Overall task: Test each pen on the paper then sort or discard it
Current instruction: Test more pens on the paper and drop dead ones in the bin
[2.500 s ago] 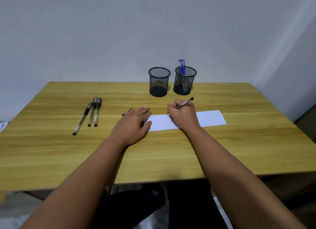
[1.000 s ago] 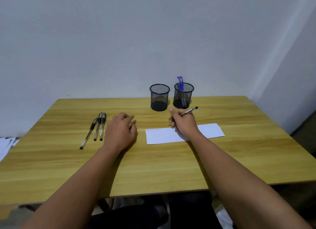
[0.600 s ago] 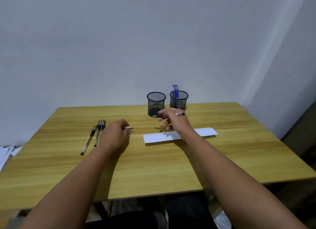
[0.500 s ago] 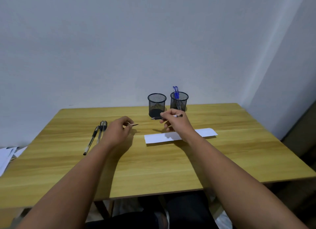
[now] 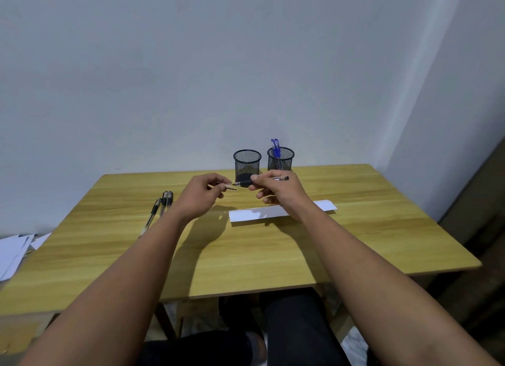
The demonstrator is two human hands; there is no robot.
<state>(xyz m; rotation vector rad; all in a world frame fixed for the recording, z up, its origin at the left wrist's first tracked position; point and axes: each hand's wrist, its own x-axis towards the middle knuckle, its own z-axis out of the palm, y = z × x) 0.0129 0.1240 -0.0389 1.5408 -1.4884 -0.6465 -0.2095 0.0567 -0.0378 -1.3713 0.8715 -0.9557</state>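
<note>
My right hand [image 5: 276, 190] holds a clear pen with a black grip [image 5: 280, 178] level above the table, its tip pointing left. My left hand [image 5: 200, 195] pinches the pen cap [image 5: 228, 186] just in front of that tip, a small gap between them. A white strip of paper [image 5: 254, 215] lies on the table below my right wrist. Three capped pens [image 5: 163, 203] lie side by side at the left. Two black mesh cups stand at the back: the left cup [image 5: 247, 164] shows no pens, the right cup [image 5: 280, 159] holds two blue pens [image 5: 275, 146].
The wooden table [image 5: 246, 251] reaches the white wall behind and a corner at the right. Loose white sheets [image 5: 13, 249] lie off the table's left edge. My knees show under the front edge.
My right hand lifted the pen off the paper and turned it level. My left hand left the paper, picked up the cap and brought it toward the pen's tip.
</note>
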